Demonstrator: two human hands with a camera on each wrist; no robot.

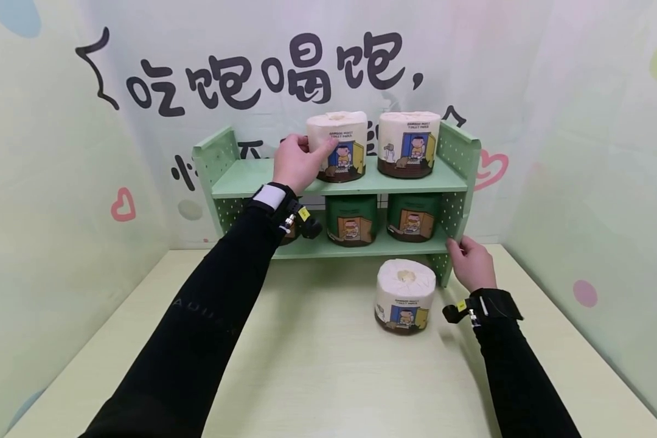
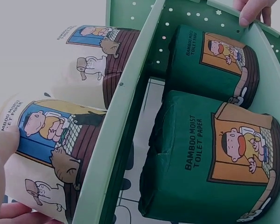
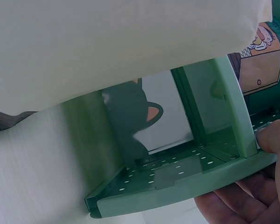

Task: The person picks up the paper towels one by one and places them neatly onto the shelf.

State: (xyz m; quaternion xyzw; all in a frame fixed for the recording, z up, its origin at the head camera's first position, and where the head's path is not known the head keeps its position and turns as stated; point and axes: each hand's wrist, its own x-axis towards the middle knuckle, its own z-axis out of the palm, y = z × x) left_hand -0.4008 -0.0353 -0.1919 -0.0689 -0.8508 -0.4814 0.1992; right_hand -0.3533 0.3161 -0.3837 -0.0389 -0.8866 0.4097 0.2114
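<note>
My left hand [image 1: 300,163] grips a cream-wrapped toilet paper roll [image 1: 344,163] from its left side, thumb across the printed front, on the upper board of a green two-tier shelf [image 1: 285,190]. In the left wrist view the thumb and fingers of that hand lie around the roll [image 2: 46,140]. To its right stands a second cream roll [image 1: 409,146], upright near the side panel. My right hand [image 1: 472,264] holds the shelf's right side panel low down, thumb inside and fingers outside in the right wrist view. Another cream roll [image 1: 405,298] stands on the table in front.
Green-wrapped rolls [image 1: 352,220] stand on the lower board, one of them partly hidden behind my left wrist. The pale table [image 1: 328,377] runs back to a printed wall [image 1: 252,36], with side walls at left and right.
</note>
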